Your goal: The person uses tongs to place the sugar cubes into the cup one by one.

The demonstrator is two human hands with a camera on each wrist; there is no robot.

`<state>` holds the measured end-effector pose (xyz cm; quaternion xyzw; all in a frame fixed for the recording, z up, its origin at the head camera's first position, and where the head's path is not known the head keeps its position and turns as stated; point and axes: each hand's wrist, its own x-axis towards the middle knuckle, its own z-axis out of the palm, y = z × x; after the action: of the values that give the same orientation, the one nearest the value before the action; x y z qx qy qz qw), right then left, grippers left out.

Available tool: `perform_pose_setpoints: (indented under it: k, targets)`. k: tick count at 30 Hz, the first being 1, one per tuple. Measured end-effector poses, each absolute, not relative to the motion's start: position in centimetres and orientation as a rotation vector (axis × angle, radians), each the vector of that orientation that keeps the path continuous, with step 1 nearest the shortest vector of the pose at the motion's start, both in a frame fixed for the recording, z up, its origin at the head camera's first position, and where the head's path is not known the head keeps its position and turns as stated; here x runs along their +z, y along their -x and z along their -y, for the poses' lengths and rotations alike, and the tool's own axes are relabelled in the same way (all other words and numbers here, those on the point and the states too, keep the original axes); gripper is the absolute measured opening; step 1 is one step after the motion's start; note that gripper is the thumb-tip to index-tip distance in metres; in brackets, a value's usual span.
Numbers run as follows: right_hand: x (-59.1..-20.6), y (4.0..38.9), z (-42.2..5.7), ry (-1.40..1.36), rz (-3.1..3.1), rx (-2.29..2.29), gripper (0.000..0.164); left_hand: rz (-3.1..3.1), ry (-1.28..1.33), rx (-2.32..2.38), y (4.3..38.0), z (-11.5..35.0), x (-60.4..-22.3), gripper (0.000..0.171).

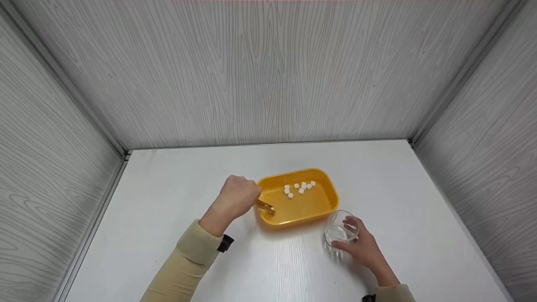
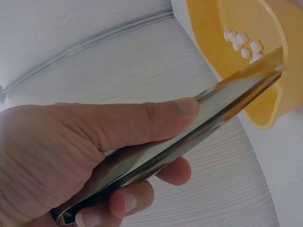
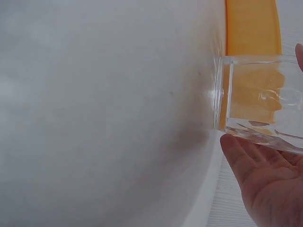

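Observation:
My left hand grips a pair of metal tongs, thumb along one arm and fingers curled under the other. The tongs slant over the left rim into a yellow tray; their tips are near its front left corner, and I see nothing between them. Several small white cubes lie in the back half of the tray. At the tray's front right corner, a clear drinking glass stands on the table. My right hand holds it from the right, thumb in front and fingers behind.
The white table carries the tray near its middle. Grey wood-grain panels close it in, with a back wall and side walls at left and right.

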<state>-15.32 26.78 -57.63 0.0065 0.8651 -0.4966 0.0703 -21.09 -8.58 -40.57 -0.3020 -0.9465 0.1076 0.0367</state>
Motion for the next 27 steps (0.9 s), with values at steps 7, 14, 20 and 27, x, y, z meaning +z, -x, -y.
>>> perform_pose_setpoints:
  k: [7,14,20,27]
  targets:
    - [-57.7,15.2,-26.9,0.014,-2.621,-1.501,0.091,2.806,0.944,0.071,20.7,10.1,-41.4,0.028]
    - [-57.7,15.3,-27.0,0.03,-2.623,-1.509,0.091,2.726,0.957,-0.142,20.3,11.7,-42.1,0.025]
    - [-57.7,15.3,-27.0,0.021,-2.627,-1.497,0.091,2.705,0.96,-0.273,19.8,12.7,-42.3,0.018]
    - [-57.8,15.3,-26.9,0.006,-2.619,-1.499,0.091,2.602,0.996,-0.409,19.1,12.9,-42.3,0.013]
